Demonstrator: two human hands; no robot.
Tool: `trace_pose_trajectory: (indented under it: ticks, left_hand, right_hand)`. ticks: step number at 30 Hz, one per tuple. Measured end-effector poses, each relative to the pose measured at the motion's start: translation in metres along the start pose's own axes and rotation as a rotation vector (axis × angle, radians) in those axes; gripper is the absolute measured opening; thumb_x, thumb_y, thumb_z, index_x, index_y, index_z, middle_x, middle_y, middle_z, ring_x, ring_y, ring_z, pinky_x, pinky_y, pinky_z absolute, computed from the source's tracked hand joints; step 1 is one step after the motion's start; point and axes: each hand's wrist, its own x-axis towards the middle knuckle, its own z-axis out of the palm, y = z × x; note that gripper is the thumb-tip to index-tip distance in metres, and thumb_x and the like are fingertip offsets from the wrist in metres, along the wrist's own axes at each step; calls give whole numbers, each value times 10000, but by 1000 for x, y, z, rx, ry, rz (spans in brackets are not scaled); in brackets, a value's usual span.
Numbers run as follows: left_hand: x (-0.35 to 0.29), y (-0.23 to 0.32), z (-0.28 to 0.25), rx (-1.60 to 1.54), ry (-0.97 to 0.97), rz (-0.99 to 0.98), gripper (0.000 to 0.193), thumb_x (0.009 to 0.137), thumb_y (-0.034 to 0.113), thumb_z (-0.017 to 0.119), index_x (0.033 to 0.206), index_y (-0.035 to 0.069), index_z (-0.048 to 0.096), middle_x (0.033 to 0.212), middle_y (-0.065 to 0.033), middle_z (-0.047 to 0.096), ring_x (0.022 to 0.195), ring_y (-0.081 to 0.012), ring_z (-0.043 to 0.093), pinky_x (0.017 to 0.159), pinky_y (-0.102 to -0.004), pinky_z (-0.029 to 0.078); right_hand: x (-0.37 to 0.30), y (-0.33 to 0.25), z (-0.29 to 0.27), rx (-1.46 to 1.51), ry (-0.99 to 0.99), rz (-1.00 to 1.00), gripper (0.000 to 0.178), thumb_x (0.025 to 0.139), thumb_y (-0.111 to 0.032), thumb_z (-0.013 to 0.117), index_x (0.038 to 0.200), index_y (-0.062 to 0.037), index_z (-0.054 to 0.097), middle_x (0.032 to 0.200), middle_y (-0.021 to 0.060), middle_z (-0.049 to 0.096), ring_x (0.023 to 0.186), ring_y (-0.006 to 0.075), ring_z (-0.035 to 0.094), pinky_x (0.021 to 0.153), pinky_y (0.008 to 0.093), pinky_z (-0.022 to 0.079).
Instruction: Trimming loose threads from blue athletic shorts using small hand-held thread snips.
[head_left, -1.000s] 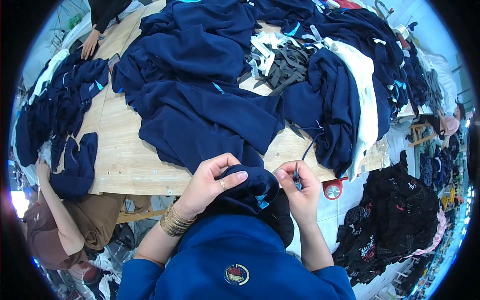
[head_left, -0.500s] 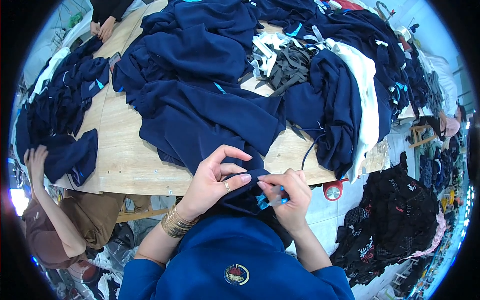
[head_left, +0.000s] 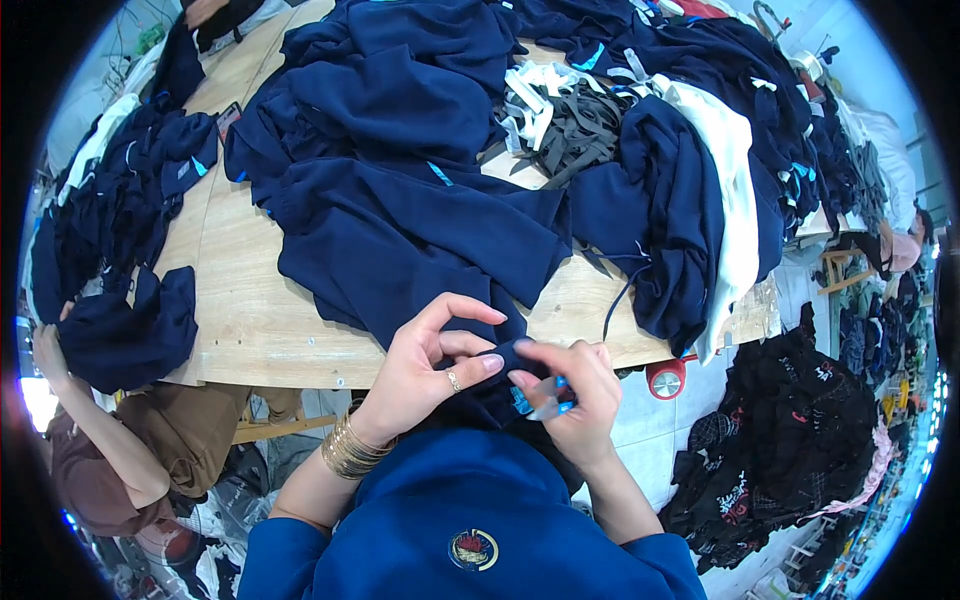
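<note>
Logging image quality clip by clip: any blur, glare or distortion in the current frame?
Head view: the right hand looks blurred at the fingertips, the left hand sharper; the wooden table bows along its near edge; a bright patch glares far left.

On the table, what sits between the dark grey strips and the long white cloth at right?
A bunched navy garment lies between the grey strips and the white cloth; the head view shows it.

Just before the table [head_left: 245, 335], my left hand [head_left: 425, 365] and right hand [head_left: 580, 392] pinch dark blue cloth [head_left: 488, 408], with grey strips [head_left: 578, 140] on it and black clothes [head_left: 785, 425] heaped to its right.
</note>
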Motion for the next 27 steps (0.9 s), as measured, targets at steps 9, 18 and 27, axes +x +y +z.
trace_pose_trajectory:
  ticks: [9,18,27]
  left_hand:
    - [0,-1,-2,1,-10,-25,342,829,28,637,1135,32,483,819,-49,655,745,-39,569,664,-170,431]
    - [2,0,-1,-31,-18,-35,341,825,26,640,1128,23,486,836,-64,659,763,-48,582,685,-177,450]
    - [-1,0,4,75,45,33,391,813,44,660,1160,41,481,879,-85,661,796,-75,608,706,-189,471]
  right_hand:
    - [-1,6,-10,155,58,102,159,703,1,697,838,-70,652,670,24,571,589,161,490,588,279,345]
    - [2,14,-3,-92,-20,-248,197,659,-7,680,831,-91,633,661,-5,550,566,139,496,599,277,312]
    - [-6,5,-12,108,-15,114,194,715,-11,702,872,-59,599,729,37,555,592,143,484,601,263,345]
